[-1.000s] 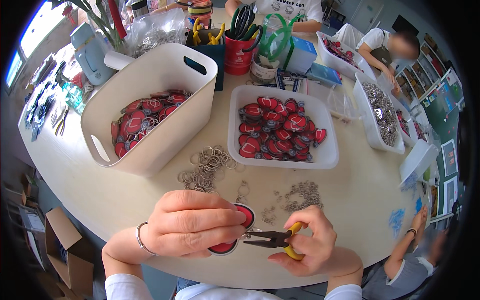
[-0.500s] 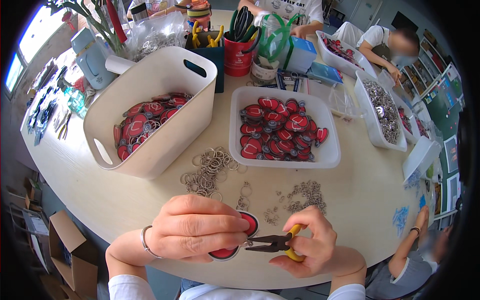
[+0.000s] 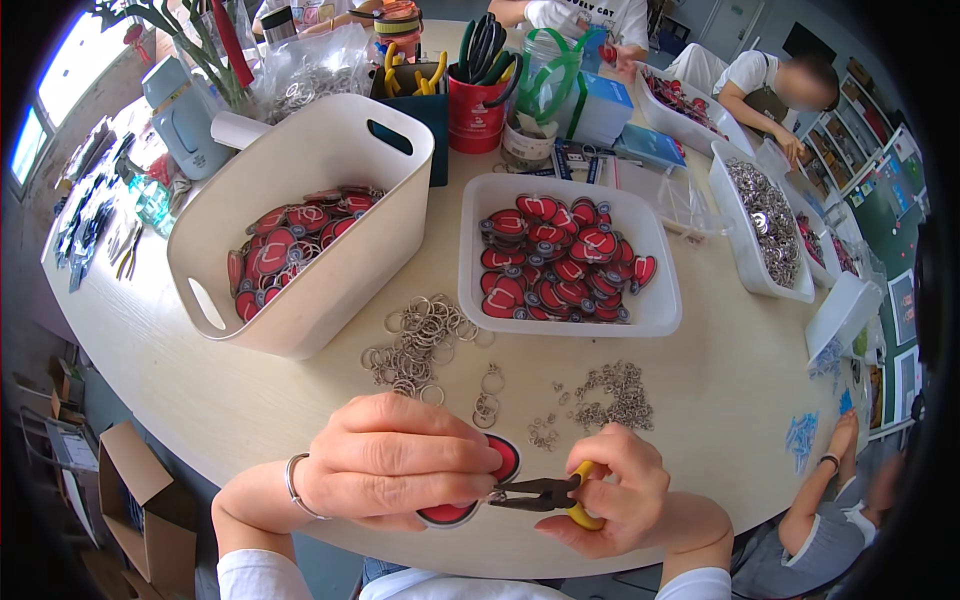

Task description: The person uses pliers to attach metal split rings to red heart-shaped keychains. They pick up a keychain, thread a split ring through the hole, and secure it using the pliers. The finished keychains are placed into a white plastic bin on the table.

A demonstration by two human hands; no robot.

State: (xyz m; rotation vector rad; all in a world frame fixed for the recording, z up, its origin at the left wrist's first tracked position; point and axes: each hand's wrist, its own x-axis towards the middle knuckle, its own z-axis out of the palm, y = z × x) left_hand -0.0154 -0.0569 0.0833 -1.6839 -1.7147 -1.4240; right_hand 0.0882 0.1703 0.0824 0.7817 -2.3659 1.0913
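My left hand (image 3: 385, 465) is closed on a red keychain charm (image 3: 504, 458) with a dark border, its fingers covering the middle. My right hand (image 3: 630, 490) grips needle-nose pliers (image 3: 545, 494) by their yellow handles. The dark jaws meet a small metal ring at the charm's edge, beside my left fingertips; the ring is too small to make out well. Beyond my hands lie a heap of split key rings (image 3: 415, 350), a few rings with short chains (image 3: 487, 400) and a pile of small jump rings (image 3: 618, 395).
A tall white bin (image 3: 350, 290) and a shallow white tray (image 3: 570, 327) hold red charms. Behind stand a red tool cup (image 3: 474, 120) and a blue flask (image 3: 185, 120). At right is a tray of metal rings (image 3: 765, 225). Other people sit around the table.
The pliers' handles and jaws have drawn closer together, and my right hand has shifted slightly. My left hand stays nearly still. Across the table a person's gloved hand has come into view.
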